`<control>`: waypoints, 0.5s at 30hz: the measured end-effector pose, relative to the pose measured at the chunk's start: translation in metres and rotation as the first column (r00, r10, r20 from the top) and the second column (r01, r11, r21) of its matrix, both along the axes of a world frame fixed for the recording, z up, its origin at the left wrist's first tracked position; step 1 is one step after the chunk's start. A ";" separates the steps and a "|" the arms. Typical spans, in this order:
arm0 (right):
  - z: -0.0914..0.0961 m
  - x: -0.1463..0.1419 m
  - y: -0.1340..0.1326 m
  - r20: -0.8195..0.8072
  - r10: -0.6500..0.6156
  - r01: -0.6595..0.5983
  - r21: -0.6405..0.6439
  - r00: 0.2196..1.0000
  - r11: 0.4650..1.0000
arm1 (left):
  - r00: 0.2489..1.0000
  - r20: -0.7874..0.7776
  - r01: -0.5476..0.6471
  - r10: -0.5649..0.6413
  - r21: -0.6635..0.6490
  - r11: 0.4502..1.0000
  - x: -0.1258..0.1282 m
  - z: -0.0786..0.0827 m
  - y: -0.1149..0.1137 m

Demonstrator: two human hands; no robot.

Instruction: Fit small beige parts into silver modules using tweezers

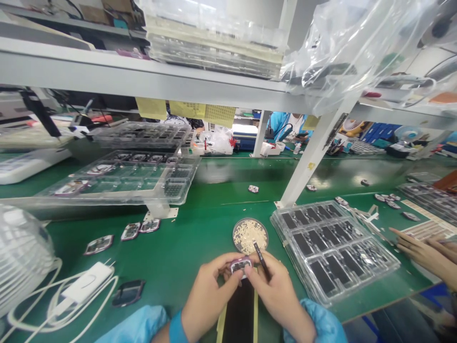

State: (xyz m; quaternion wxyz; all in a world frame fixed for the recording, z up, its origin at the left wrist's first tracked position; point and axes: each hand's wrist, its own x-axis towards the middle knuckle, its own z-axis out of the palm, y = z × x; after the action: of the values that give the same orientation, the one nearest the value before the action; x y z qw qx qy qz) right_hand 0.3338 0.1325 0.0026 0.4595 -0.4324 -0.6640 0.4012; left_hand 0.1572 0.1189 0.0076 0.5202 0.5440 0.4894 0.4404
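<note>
Both our left hand (207,297) and right hand (276,293) pinched a small purple-rimmed oval part (241,265), green desk's (200,219) near edge | right gripped thin black tweezers (262,254) | like parts (99,244) lay loose

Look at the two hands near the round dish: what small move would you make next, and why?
Probably dip the tweezers into the round dish to lift one pale piece. The right hand holds them with the tip over the dish's near edge, while it and the left hand pinch the small part just in front of the dish.
</note>
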 end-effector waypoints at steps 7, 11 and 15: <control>0.002 -0.007 -0.009 0.030 -0.065 0.064 0.024 0.997 0.998 | 0.999 -0.011 -0.034 0.034 0.002 0.999 0.003 0.005 -0.005; -0.001 -0.007 -0.008 -0.012 -0.051 0.052 0.004 0.999 0.999 | 0.999 -0.022 -0.028 0.028 0.009 1.000 0.002 0.004 -0.003; -0.001 0.006 0.002 0.029 0.050 -0.051 0.046 0.998 0.998 | 0.972 -0.234 0.015 0.023 0.159 0.987 -0.004 0.000 0.002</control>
State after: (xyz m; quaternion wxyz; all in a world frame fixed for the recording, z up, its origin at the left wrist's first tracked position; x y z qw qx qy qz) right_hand 0.3395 0.1346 0.0013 0.4496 -0.4102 -0.6903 0.3912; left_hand 0.1531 0.1205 0.0079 0.4126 0.6311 0.5118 0.4117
